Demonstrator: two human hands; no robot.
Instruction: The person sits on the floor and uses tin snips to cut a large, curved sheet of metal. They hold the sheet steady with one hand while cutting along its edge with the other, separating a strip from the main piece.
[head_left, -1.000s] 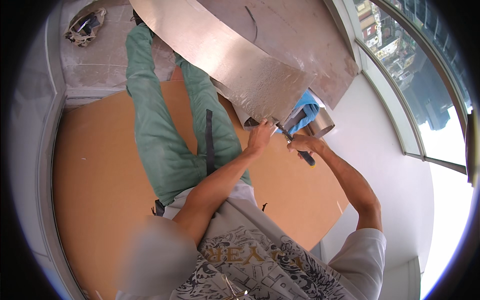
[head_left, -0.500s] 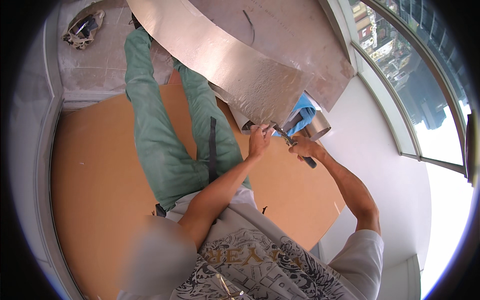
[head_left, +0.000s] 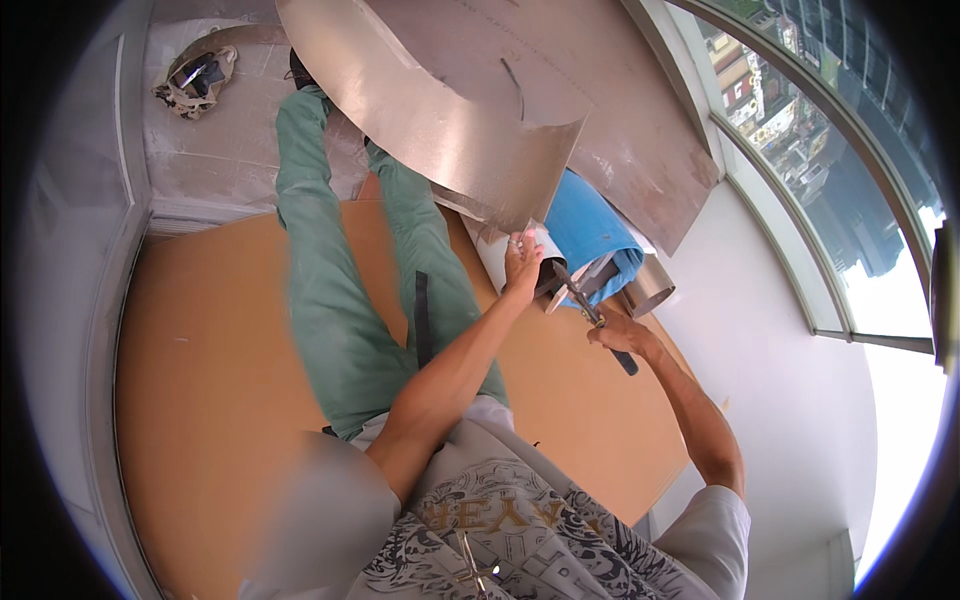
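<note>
A long, curved sheet of shiny beige metal (head_left: pixel 440 135) sweeps from the far left towards my hands. My left hand (head_left: pixel 522 265) pinches its near corner, fingers closed on the edge. In my right hand (head_left: pixel 622 335) is a pair of metal snips (head_left: pixel 583 300) with dark handles, gripped with the jaws pointing up and left. Those jaws stand apart from the sheet, just right of my left hand. Behind them lies a blue roll (head_left: pixel 590 225) with its end facing me, dark and pale pieces inside it.
Beside the blue roll is a rolled metal piece (head_left: pixel 652 288). An orange-brown board (head_left: pixel 220 340) lies under my green-trousered legs. A brown panel (head_left: pixel 640 140) with a dark strip (head_left: pixel 512 85) is beyond. At far left sits a crumpled bag (head_left: pixel 195 80); windows (head_left: pixel 800 130) curve along the right.
The snips have come away from the sheet's edge. My left hand has bent the sheet's near end up and leftward, uncovering more of the blue roll. The whole view has shifted slightly.
</note>
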